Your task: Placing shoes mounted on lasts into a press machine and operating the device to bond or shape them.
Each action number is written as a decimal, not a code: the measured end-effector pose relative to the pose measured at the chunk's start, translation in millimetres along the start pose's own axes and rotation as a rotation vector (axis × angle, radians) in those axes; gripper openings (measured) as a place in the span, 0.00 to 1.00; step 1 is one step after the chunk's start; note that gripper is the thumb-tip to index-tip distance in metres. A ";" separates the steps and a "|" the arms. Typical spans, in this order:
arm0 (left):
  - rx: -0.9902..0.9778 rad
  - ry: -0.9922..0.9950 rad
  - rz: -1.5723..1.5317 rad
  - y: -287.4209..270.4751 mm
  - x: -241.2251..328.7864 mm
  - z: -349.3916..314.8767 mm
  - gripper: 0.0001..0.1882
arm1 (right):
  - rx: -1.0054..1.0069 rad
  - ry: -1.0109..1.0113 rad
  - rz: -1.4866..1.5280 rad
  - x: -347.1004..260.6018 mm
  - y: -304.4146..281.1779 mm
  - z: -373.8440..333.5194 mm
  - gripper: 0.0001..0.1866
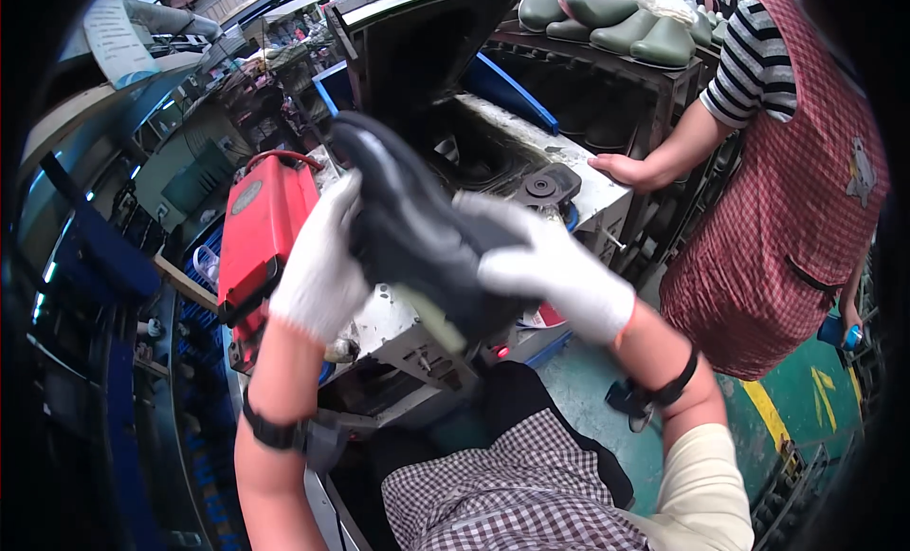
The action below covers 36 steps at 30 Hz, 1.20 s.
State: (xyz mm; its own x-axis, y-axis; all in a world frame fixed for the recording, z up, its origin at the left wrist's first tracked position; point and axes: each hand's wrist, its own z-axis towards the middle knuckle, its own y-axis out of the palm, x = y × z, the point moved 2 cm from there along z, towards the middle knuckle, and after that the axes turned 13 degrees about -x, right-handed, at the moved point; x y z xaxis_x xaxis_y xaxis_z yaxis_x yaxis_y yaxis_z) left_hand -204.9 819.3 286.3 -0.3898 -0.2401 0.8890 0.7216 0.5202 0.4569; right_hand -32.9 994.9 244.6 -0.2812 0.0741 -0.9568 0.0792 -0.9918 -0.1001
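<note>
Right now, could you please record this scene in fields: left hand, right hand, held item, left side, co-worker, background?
left hand: white glove, gripping the boot's left side
right hand: white glove, on the boot's right side
held item: black boot, tilted, somewhat blurred
left side: red casing
co-worker: red checked apron, striped sleeve, one hand on the pale worktop
background: green footwear on a rack

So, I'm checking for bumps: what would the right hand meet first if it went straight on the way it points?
The dark boot, most likely: the gloved right hand points left into it and seems to grip it, though blur leaves depth unclear.
</note>
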 end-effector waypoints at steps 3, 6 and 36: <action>0.086 -0.127 0.173 13.7 23.9 83.7 0.34 | 0.108 0.146 0.110 7.2 -56.4 43.3 0.44; 0.203 -0.019 0.406 17.0 27.1 117.7 0.54 | 0.211 0.212 -0.107 21.8 -112.9 94.5 0.44; 0.024 0.658 2.081 76.3 214.3 229.2 0.44 | -0.109 0.867 -1.002 67.7 -209.3 268.3 0.50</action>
State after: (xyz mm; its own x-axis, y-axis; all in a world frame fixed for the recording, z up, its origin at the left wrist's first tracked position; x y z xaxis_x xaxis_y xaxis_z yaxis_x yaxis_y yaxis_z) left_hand -364.5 995.4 504.9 0.9226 0.3576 -0.1447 -0.2728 0.3398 -0.9001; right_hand -325.1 1179.6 274.0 0.4304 0.8454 -0.3164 0.2843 -0.4596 -0.8414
